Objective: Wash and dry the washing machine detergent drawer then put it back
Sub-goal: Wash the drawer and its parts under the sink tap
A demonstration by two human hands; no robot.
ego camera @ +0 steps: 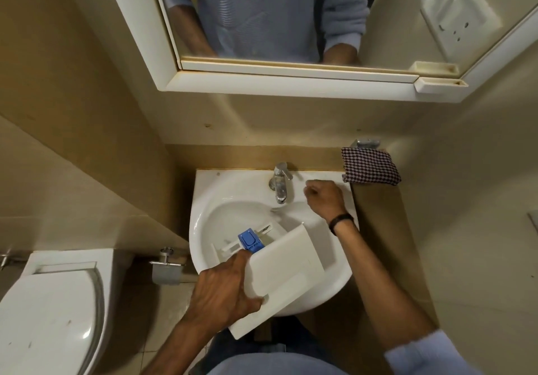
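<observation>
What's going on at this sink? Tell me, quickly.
A person's left hand grips the white detergent drawer by its front panel, tilting it over the basin, its blue insert toward the bowl. The right hand, fingers curled and holding nothing, is beside the tap. No running water is visible. A checked cloth lies right of the tap.

Drawer [279,269] across basin [203,188]; tap [280,184] behind

I can read no text, brand or number here. The detergent drawer [286,269] has a plain white front, and its blue cap [249,239] shows nothing legible.
</observation>
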